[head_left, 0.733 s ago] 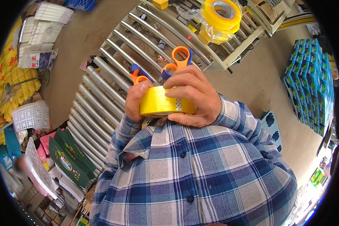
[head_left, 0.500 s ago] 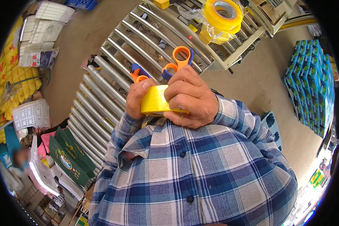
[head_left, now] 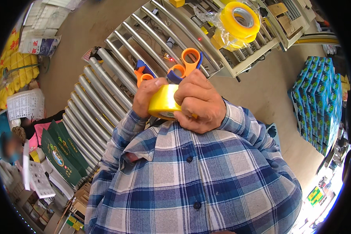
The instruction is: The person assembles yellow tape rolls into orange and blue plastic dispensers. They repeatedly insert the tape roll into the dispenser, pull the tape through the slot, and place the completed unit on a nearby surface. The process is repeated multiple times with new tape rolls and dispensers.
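Observation:
In front of my chest, both hands are closed on a yellow roll of tape (head_left: 164,102). My left hand (head_left: 145,97) grips its left side, thumb on top. Curled fingers of my right hand (head_left: 201,102) press against its right side. Just beyond the right hand stands an orange and blue piece with two rings (head_left: 190,60), and a smaller orange and blue piece (head_left: 143,72) shows beyond the left hand. They look like parts of a hand-held tape dispenser; my hands hide how they join and whether I hold them.
A roller conveyor (head_left: 99,87) runs beyond and left of me. More yellow tape rolls (head_left: 241,21) with clear wrap sit on the far section. Blue cartons (head_left: 314,103) are stacked at right. Dark green bags (head_left: 64,154) and yellow sacks (head_left: 21,72) are at left.
The tape roll has tilted a little in my hands, showing more of its underside edge. Both hands stay closed on it. The surroundings have shifted slightly in view.

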{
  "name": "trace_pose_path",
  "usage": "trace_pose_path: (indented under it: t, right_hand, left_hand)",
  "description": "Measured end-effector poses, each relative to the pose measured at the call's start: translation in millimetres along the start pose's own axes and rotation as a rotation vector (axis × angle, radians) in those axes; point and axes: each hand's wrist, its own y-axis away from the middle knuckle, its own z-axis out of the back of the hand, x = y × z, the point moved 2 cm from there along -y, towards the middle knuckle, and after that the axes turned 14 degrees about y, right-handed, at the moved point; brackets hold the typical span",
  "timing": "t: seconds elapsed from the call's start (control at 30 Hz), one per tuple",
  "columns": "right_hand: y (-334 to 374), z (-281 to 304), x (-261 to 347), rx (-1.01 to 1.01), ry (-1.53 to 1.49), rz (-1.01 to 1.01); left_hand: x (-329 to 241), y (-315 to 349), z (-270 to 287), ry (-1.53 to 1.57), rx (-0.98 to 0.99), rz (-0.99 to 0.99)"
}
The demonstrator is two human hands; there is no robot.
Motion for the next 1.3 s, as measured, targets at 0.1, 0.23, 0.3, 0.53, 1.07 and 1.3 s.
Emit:
trace_pose_path:
  t: [0.1,0.23,0.3,0.53,1.07,1.3]
  right_hand:
    - [2,-2,-2,0.001,-0.017,0.024]
    - [5,-3,-4,0.012,-0.021,0.01]
    - [6,-3,-5,0.01,-0.007,0.017]
    - [15,-3,-12,0.005,-0.025,-0.122]
    - [15,-1,-14,0.01,0.039,-0.244]
    - [22,-5,-20,0.066,0.006,-0.253]
  left_hand:
    - [0,0,-6,0.031,-0.011,0.01]
    - [-1,-2,-8,-0.084,0.016,-0.067]
    - [-1,-2,-9,-0.024,0.007,-0.025]
    - [2,-2,-13,0.163,-0.123,0.066]
    - [1,-1,-13,0.079,-0.063,0.02]
    - [3,0,-12,0.101,-0.058,0.05]
